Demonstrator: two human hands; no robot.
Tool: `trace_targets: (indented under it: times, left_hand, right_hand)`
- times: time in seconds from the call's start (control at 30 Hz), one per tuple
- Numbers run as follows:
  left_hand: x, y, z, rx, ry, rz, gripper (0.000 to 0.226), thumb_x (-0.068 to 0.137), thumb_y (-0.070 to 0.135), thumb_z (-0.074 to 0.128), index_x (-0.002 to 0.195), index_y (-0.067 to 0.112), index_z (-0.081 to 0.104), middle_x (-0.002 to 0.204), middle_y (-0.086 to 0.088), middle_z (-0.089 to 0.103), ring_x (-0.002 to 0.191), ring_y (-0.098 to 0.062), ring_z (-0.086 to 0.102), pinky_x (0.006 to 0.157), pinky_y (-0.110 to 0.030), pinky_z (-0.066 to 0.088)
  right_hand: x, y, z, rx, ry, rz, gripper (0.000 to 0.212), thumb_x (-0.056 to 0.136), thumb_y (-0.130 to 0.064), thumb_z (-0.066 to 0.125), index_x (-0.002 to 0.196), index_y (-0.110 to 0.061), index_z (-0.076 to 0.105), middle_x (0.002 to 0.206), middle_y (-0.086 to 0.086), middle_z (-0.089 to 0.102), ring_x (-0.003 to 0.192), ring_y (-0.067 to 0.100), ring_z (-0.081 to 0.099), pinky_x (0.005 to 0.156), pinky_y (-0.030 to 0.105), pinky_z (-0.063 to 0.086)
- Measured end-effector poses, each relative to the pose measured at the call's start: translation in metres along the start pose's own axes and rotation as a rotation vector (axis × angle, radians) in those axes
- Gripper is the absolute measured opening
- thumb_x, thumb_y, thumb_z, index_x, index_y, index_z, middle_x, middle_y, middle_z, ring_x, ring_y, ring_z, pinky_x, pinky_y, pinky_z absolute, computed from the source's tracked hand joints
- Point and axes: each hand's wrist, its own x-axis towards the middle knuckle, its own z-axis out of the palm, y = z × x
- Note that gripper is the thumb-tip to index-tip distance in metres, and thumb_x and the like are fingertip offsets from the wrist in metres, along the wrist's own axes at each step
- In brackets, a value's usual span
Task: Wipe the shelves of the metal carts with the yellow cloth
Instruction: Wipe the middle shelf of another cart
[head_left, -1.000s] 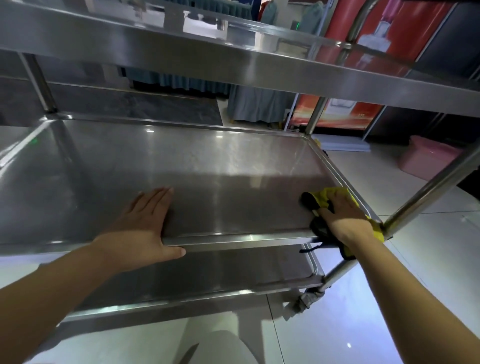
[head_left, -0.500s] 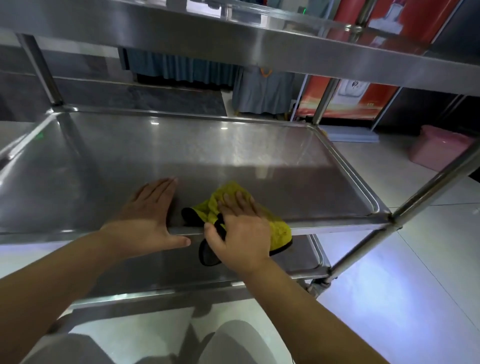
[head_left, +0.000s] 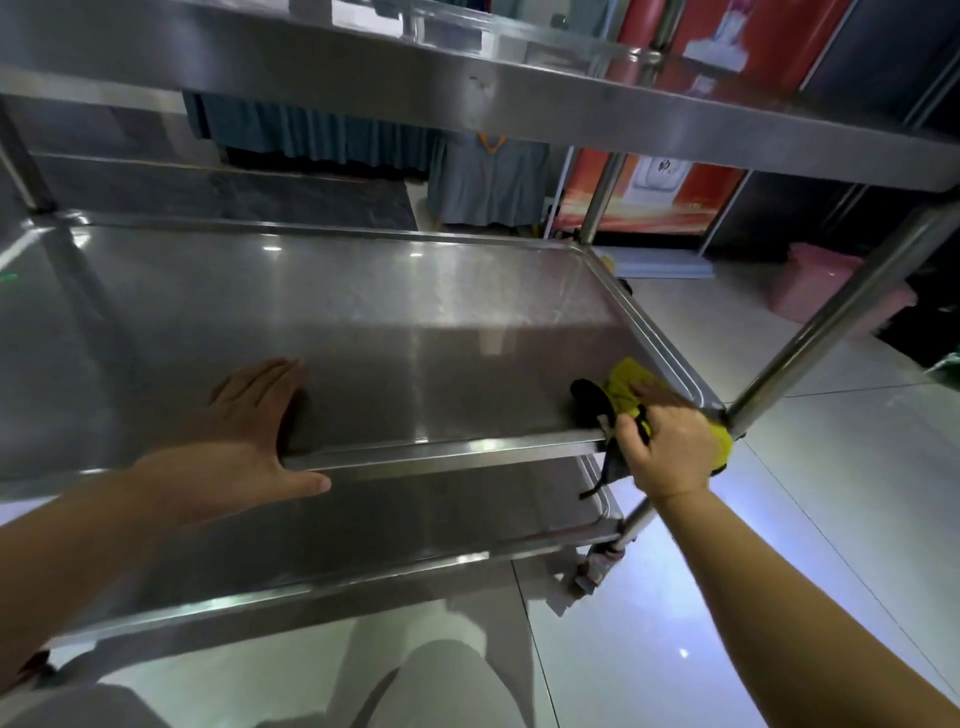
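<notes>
Your right hand (head_left: 662, 447) presses the yellow cloth (head_left: 626, 387) flat onto the middle shelf (head_left: 415, 338) at its near right corner, fingers laid over the fabric and the thumb hooked down at the front lip, so you grip the cloth and bear down on it at once. The cloth sits bunched under your palm, its dark edging and a loose thread hanging off the front rim; that overhang suggests you are taking in the rim as well as the flat. It lies just beside the raised right edge and close to the corner post (head_left: 831, 322), which is probably as far right as a stroke can go. Your left hand (head_left: 244, 431) lies open and flat on the same shelf toward the left, fingers straight, thumb wrapped down over the front edge: a brace, most likely, to stop the cart (head_left: 519, 93) rolling on its caster (head_left: 592, 571) while the other hand scrubs. The two hands are well apart, leaving the whole centre of the shelf free for sweeping. The lower shelf (head_left: 363, 535) and the top one show no cloth on them, so I judge them either done or waiting; nothing here tells which. A pink tub (head_left: 831, 286) stands on the floor beyond, clear of the work.
</notes>
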Motion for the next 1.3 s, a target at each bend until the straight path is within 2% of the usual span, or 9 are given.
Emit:
trace_targets:
  times: [0.13, 0.27, 0.47, 0.6, 0.67, 0.77, 0.97, 1.13, 1.3]
  left_hand:
    - [0.005, 0.002, 0.002, -0.009, 0.003, -0.004, 0.132, 0.043, 0.087, 0.031, 0.152, 0.014, 0.012, 0.158, -0.003, 0.015, 0.144, -0.016, 0.009, 0.115, -0.029, 0.009]
    - [0.01, 0.004, 0.003, -0.012, -0.003, 0.008, 0.131, 0.045, 0.087, 0.03, 0.152, 0.015, 0.005, 0.159, -0.001, 0.01, 0.144, -0.015, 0.004, 0.116, -0.029, 0.005]
    - [0.013, 0.01, -0.001, 0.038, 0.027, 0.028, 0.128, 0.047, 0.087, 0.019, 0.151, 0.017, -0.005, 0.16, 0.001, 0.0, 0.145, -0.014, -0.001, 0.114, -0.027, -0.005]
    - [0.016, 0.013, -0.004, 0.036, 0.036, 0.035, 0.125, 0.055, 0.087, 0.031, 0.151, 0.016, -0.004, 0.16, 0.001, -0.002, 0.146, -0.016, -0.001, 0.117, -0.031, -0.004]
    - [0.015, 0.004, -0.009, 0.047, 0.046, 0.087, 0.118, 0.065, 0.081, 0.043, 0.152, 0.015, -0.003, 0.16, 0.0, 0.001, 0.146, -0.016, 0.0, 0.116, -0.03, -0.007]
    - [0.006, -0.031, -0.018, 0.134, 0.078, 0.155, 0.117, 0.062, 0.081, 0.036, 0.152, 0.014, 0.003, 0.159, -0.003, 0.011, 0.145, -0.016, 0.005, 0.113, -0.028, -0.012]
    - [-0.032, -0.12, -0.033, 0.183, 0.005, -0.041, 0.125, 0.054, 0.09, 0.02, 0.152, 0.013, 0.01, 0.159, -0.004, 0.014, 0.146, -0.018, 0.009, 0.115, -0.029, -0.009]
    - [-0.031, -0.134, -0.021, 0.142, -0.027, -0.102, 0.135, 0.046, 0.096, -0.015, 0.152, 0.014, 0.004, 0.16, -0.002, 0.007, 0.146, -0.014, 0.003, 0.115, -0.027, -0.009]
    - [-0.023, -0.134, -0.016, 0.144, 0.025, -0.086, 0.124, 0.057, 0.093, 0.002, 0.152, 0.014, 0.002, 0.16, -0.001, 0.007, 0.146, -0.013, 0.002, 0.115, -0.027, -0.009]
  right_hand:
    - [0.018, 0.013, -0.01, -0.116, -0.093, 0.202, 0.051, 0.082, -0.051, 0.027, 0.079, -0.014, 0.062, 0.066, 0.009, 0.056, 0.058, 0.029, 0.05, 0.051, 0.029, 0.032]
    - [0.014, -0.014, -0.001, -0.107, -0.064, 0.355, 0.054, 0.078, -0.05, 0.028, 0.055, -0.01, 0.056, 0.054, 0.014, 0.057, 0.056, 0.032, 0.05, 0.058, 0.034, 0.04]
    - [-0.009, -0.122, 0.014, 0.09, 0.064, 0.137, 0.045, 0.079, -0.038, 0.046, 0.043, -0.01, 0.052, 0.045, 0.01, 0.051, 0.049, 0.031, 0.047, 0.061, 0.033, 0.026]
    - [-0.013, -0.19, 0.024, 0.216, -0.014, -0.086, 0.038, 0.078, -0.04, 0.05, 0.059, -0.01, 0.064, 0.068, 0.008, 0.069, 0.075, 0.03, 0.066, 0.069, 0.033, 0.041]
    - [-0.01, -0.192, 0.032, 0.206, -0.05, -0.162, 0.039, 0.079, -0.042, 0.05, 0.072, -0.011, 0.072, 0.089, 0.006, 0.074, 0.093, 0.027, 0.069, 0.077, 0.034, 0.045]
    - [-0.003, -0.177, 0.042, 0.201, -0.031, -0.265, 0.041, 0.082, -0.042, 0.05, 0.085, -0.009, 0.074, 0.105, 0.008, 0.073, 0.103, 0.027, 0.067, 0.08, 0.037, 0.049]
    - [0.018, -0.167, 0.046, 0.197, 0.029, -0.242, 0.043, 0.082, -0.037, 0.046, 0.078, -0.003, 0.072, 0.093, 0.016, 0.073, 0.088, 0.034, 0.069, 0.074, 0.035, 0.042]
    - [0.032, -0.175, 0.054, 0.227, -0.003, -0.173, 0.044, 0.084, -0.037, 0.045, 0.076, -0.002, 0.072, 0.098, 0.017, 0.073, 0.095, 0.035, 0.068, 0.078, 0.039, 0.049]
    - [0.027, -0.229, 0.063, 0.303, -0.039, -0.218, 0.041, 0.082, -0.038, 0.05, 0.082, -0.004, 0.074, 0.102, 0.014, 0.073, 0.103, 0.032, 0.067, 0.083, 0.035, 0.045]
